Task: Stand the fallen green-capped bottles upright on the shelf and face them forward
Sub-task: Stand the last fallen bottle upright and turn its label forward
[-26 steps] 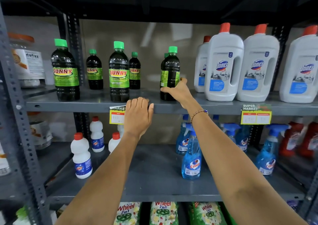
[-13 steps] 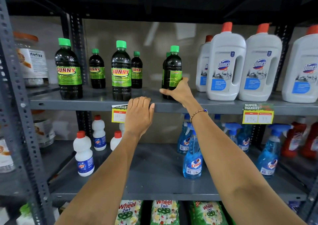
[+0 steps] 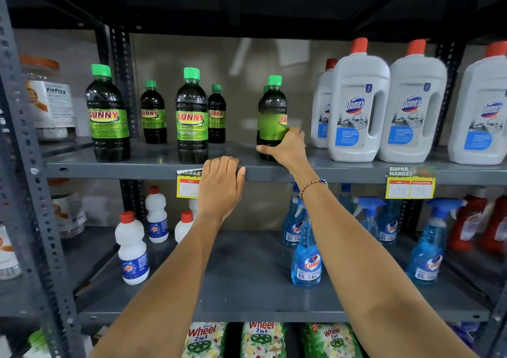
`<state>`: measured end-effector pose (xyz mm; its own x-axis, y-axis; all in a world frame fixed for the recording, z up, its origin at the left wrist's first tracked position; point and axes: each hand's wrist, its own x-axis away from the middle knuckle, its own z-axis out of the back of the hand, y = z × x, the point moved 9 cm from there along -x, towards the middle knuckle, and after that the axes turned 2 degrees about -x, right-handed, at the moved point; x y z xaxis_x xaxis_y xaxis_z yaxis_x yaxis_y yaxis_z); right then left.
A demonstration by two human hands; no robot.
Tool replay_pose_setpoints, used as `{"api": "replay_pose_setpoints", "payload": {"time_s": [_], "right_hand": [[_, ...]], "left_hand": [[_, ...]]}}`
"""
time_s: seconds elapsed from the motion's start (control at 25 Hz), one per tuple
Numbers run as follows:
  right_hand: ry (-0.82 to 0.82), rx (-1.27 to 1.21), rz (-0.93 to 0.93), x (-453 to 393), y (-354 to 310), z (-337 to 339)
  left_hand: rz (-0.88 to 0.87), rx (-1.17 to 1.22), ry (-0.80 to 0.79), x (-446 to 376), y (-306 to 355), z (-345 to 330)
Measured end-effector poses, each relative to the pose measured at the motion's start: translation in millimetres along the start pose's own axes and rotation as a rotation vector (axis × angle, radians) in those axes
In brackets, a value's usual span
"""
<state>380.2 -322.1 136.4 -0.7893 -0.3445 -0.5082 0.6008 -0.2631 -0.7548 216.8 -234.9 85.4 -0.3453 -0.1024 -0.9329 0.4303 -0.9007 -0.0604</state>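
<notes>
Several dark green-capped Sunny bottles stand upright on the grey shelf (image 3: pixel 137 170). My right hand (image 3: pixel 288 149) grips the lower part of the rightmost bottle (image 3: pixel 272 111), whose label is turned partly to the right, showing only "SU". Another green cap peeks out right behind it. Two front bottles (image 3: pixel 107 116) (image 3: pixel 192 119) face forward, with two smaller-looking ones (image 3: pixel 153 113) (image 3: pixel 216 115) behind them. My left hand (image 3: pixel 220 186) rests flat on the shelf's front edge, fingers hooked over it, holding no bottle.
White Domex jugs (image 3: pixel 359 108) with red caps stand close to the right of the held bottle. A jar (image 3: pixel 48 97) sits far left. Price tags (image 3: pixel 410 186) hang on the shelf edge. Blue spray bottles (image 3: pixel 306 253) and white bottles (image 3: pixel 131 248) fill the shelf below.
The rightmost bottle has been turned in my right hand, so its label edge now shows on the right. My left hand has stayed on the shelf edge.
</notes>
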Motion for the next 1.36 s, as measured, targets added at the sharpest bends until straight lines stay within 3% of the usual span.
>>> {"api": "replay_pose_setpoints", "payload": {"time_s": [0.16,0.6,1.08,1.24,1.36], "right_hand": [[-0.095,-0.079,-0.077,0.9,5.7,-5.6],[-0.103,0.017,-0.052,1.7,4.9,-7.0],[-0.16,-0.054,-0.042,1.0,5.7,-8.2],[-0.302,-0.202,-0.098,-0.7,16.9,-0.6],[-0.227,-0.278,-0.098,-1.2,22.6,21.8]], "left_hand": [[0.0,-0.004,-0.003,0.0,1.1,-0.9],[0.008,0.013,-0.004,0.2,-0.1,-1.5],[0.014,0.016,0.009,-0.1,0.9,-1.8],[0.147,-0.026,-0.08,-18.2,3.9,2.8],[0.228,0.149,-0.245,-49.0,5.0,-9.0]]}}
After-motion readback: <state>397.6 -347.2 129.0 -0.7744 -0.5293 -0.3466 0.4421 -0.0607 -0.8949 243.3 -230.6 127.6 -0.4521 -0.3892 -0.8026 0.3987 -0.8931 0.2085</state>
